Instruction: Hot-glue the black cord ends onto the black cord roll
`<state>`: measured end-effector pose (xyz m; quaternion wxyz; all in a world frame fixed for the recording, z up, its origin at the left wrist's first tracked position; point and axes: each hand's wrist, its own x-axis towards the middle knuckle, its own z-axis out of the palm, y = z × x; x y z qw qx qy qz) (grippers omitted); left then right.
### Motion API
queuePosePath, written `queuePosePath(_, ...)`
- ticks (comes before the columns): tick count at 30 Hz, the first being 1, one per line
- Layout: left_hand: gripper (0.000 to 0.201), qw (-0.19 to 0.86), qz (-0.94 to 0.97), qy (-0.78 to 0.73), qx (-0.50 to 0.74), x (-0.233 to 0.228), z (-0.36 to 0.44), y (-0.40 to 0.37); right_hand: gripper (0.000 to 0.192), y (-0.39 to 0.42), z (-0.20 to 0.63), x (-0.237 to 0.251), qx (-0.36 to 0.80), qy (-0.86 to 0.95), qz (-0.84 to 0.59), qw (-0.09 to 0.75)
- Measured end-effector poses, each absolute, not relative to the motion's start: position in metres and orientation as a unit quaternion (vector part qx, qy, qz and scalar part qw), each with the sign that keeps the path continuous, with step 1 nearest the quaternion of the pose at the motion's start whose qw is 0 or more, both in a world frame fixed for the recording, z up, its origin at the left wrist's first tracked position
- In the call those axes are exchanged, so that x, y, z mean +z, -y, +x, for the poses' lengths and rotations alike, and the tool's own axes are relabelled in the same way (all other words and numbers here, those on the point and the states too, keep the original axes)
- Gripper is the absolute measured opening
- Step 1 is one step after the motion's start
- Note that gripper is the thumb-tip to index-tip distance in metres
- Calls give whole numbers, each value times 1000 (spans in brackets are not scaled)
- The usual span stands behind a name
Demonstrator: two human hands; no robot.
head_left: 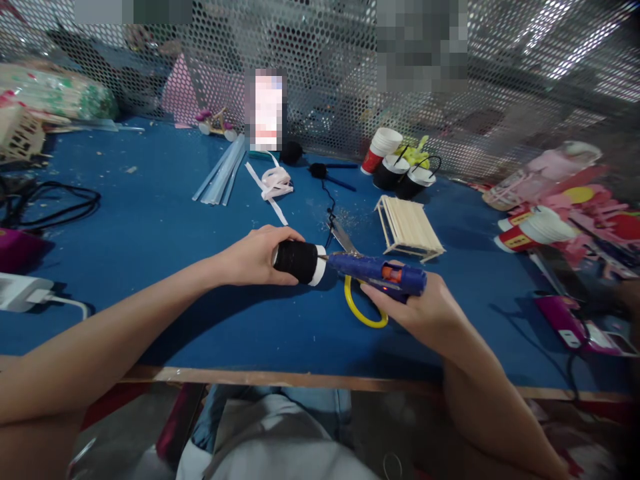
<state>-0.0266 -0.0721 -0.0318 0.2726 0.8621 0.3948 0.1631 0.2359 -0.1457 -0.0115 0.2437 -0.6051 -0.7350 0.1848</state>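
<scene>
My left hand (255,257) is wrapped round a paper cup (296,261) covered in black, with a white band at its right end. The cup lies on its side, its white end turned to the right. In my right hand (425,307) is a blue glue gun (373,267) with an orange part showing in its body. Its nozzle points left and meets the white band, or comes very close to it. Scissors with a yellow handle (353,307) lie on the table, partly hidden under the glue gun.
A white ribbon (276,183), clear glue sticks (220,175) and a small wooden-stick rack (413,227) lie beyond my hands. Black-wrapped cups (391,173) stand by the mesh wall (325,87). Right are stacked red-and-white cups (535,230); left, a white plug (23,292) with a cable.
</scene>
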Motion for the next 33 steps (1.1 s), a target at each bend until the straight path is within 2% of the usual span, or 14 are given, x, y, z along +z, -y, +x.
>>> queuePosePath(6,58,268,860,-400,168,-34,-27,71,21,149,230,-1,205,754,-584,219)
queuePosePath(33,57,281,843,-436,142,-33,-28,69,18,151,230,-7,130,790,-562,208)
